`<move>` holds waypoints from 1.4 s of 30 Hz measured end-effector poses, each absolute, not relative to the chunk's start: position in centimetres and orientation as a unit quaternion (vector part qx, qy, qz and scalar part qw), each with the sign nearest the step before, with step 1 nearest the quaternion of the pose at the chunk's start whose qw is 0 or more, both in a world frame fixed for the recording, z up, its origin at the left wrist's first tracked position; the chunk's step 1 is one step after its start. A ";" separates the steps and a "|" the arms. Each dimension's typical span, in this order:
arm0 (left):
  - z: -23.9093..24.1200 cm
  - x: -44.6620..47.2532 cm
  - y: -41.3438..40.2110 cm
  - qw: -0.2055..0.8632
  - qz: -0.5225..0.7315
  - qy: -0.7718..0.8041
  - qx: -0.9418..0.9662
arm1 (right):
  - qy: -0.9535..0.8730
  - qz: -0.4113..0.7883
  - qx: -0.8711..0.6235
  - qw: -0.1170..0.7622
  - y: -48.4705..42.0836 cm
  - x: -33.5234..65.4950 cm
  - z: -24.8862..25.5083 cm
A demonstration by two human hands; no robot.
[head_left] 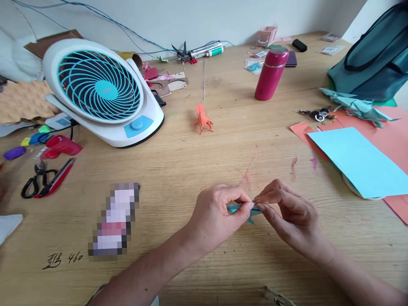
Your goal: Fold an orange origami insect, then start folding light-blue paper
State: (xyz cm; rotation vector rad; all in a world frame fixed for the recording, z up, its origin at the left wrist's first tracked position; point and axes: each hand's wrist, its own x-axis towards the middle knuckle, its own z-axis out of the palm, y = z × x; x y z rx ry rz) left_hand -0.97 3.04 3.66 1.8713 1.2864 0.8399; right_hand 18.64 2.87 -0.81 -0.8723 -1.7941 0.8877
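Note:
My left hand [215, 215] and my right hand [289, 214] meet above the wooden table [178, 172], near its front edge. Both pinch a small folded teal paper piece [249, 210] between fingertips and thumbs. Only a thin strip and one pointed tip of the paper show; the rest is hidden by my fingers. Farther back at the centre lies an orange origami figure [201, 119].
A white and blue desk fan [103, 92] stands at the back left. Scissors [39, 178] lie on the left. A pink bottle [271, 73] is upright at the back. Light blue paper [363, 162] and orange sheets [399, 140] lie at right, under a teal bag [379, 59].

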 end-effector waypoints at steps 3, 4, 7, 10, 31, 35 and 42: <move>3.7 -0.9 3.0 0.352 0.326 0.496 0.724 | -0.728 0.370 -0.350 0.459 3.0 18.8 -0.7; 3.7 -0.9 3.0 0.355 0.327 0.495 0.723 | -0.727 0.372 -0.350 0.459 3.1 18.8 -0.7; 3.7 -0.9 3.1 0.369 0.336 0.493 0.712 | -0.719 0.374 -0.357 0.464 3.3 19.0 -0.5; 3.6 -1.1 3.3 0.386 0.348 0.491 0.699 | -0.706 0.375 -0.369 0.474 3.5 19.2 -0.3; 3.4 -2.2 4.4 0.465 0.277 0.541 0.643 | -0.667 0.446 -0.374 0.465 4.5 19.9 -0.6; 3.1 -2.3 4.5 0.477 0.276 0.533 0.643 | -0.636 0.479 -0.395 0.458 4.7 19.7 -0.7; 3.0 -2.7 4.5 0.448 0.264 0.543 0.659 | -0.600 0.540 -0.412 0.422 4.9 19.6 -1.0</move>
